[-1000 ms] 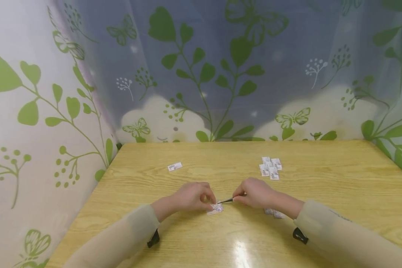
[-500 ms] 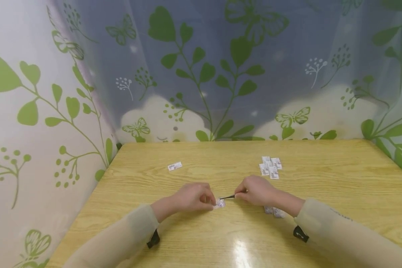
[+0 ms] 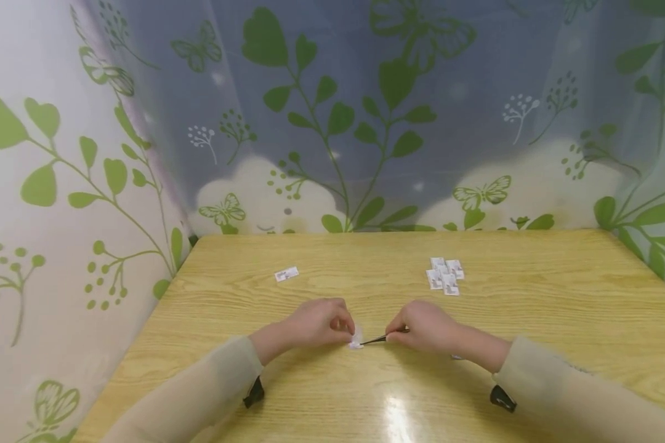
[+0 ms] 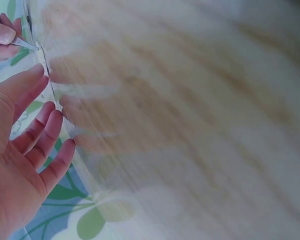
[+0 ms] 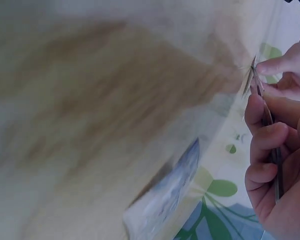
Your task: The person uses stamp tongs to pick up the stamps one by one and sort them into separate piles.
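In the head view, the left hand [image 3: 318,323] pinches the left side of a small whitish clear packet [image 3: 356,343] low over the table, thumb and forefinger together at its edge. From the other side the right hand [image 3: 423,326] grips slim dark tweezers [image 3: 374,339], whose tips meet the packet. The right wrist view shows these tweezers [image 5: 268,117] lying along the curled fingers, points close to the left fingertips. The other fingers [image 4: 50,135] of the left hand spread loosely in the left wrist view. What the packet contains is too small to make out.
On the wooden table [image 3: 244,307], a group of small printed cards or packets [image 3: 444,275] lies at the back right. One similar white piece [image 3: 286,274] is at the back left. Near the right wrist lies another packet [image 5: 162,205], mostly hidden in the head view. A patterned curtain [image 3: 332,123] hangs behind.
The tweezers rose slightly right with the packet's edge, then came down toward the near side. The packet looks more upright and folded. The right forearm now covers more of the packets beneath it.
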Action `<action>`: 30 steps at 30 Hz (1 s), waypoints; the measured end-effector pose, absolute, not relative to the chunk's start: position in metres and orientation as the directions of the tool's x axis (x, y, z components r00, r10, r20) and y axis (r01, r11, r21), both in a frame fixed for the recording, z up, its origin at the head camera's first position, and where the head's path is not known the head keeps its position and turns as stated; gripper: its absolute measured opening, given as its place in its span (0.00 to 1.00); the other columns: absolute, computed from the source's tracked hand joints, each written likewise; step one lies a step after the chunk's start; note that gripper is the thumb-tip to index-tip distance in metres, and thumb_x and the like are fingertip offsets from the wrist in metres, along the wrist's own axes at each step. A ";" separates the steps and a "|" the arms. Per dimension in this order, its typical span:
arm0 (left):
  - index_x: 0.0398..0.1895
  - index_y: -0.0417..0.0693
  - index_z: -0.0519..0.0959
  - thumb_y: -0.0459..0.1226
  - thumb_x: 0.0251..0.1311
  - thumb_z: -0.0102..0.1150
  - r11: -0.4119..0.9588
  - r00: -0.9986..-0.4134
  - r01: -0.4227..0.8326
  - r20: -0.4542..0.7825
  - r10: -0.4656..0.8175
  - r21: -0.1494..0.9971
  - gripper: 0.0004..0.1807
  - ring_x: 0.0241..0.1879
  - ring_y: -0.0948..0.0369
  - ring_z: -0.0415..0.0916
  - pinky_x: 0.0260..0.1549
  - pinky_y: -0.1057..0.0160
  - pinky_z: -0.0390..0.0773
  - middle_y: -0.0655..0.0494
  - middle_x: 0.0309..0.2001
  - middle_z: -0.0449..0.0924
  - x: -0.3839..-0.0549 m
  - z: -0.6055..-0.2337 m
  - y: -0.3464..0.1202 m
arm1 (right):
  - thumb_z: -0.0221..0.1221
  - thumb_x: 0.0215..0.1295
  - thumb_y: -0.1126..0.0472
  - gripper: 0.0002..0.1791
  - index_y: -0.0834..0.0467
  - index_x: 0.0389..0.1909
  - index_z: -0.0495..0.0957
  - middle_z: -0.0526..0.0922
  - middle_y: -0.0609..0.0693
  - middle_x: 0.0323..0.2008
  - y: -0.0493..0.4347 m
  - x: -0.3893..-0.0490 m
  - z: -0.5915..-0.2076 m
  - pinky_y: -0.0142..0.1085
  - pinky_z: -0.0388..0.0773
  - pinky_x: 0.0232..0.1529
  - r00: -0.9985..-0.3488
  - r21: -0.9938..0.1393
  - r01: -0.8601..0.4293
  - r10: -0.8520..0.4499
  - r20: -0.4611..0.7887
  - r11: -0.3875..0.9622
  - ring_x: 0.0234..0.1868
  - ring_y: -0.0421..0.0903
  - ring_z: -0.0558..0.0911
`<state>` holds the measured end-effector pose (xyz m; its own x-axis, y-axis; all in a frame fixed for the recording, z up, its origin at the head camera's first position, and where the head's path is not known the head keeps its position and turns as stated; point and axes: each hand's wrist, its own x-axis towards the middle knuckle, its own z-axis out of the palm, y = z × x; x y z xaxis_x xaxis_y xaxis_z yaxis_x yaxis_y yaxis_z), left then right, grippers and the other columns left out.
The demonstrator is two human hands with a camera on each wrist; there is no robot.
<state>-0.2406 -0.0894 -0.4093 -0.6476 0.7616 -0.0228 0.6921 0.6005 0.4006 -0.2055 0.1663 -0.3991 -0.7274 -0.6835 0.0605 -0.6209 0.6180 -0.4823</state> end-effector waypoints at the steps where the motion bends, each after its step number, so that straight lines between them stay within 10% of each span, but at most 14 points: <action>1: 0.35 0.59 0.85 0.45 0.60 0.66 0.602 -0.649 0.691 -0.023 0.760 0.401 0.04 0.32 0.68 0.73 0.30 0.69 0.72 0.67 0.35 0.74 -0.241 -0.409 -0.090 | 0.64 0.63 0.61 0.06 0.56 0.35 0.88 0.86 0.43 0.30 0.164 -0.205 -0.399 0.29 0.74 0.28 -0.725 -0.479 -0.624 -0.686 0.060 0.617 0.27 0.30 0.76; 30: 0.34 0.60 0.83 0.48 0.57 0.68 0.605 -0.651 0.688 -0.030 0.759 0.401 0.06 0.31 0.68 0.70 0.29 0.68 0.71 0.67 0.33 0.73 -0.241 -0.409 -0.089 | 0.63 0.64 0.62 0.06 0.58 0.37 0.88 0.87 0.48 0.34 0.161 -0.213 -0.400 0.32 0.77 0.31 -0.740 -0.402 -0.648 -0.659 0.132 0.647 0.32 0.38 0.83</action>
<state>-0.2410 -0.0895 -0.4089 -0.6507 0.7588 -0.0296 0.6878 0.6054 0.4006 -0.2133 0.1608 -0.3997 -0.7401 -0.6594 0.1321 -0.6481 0.6469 -0.4019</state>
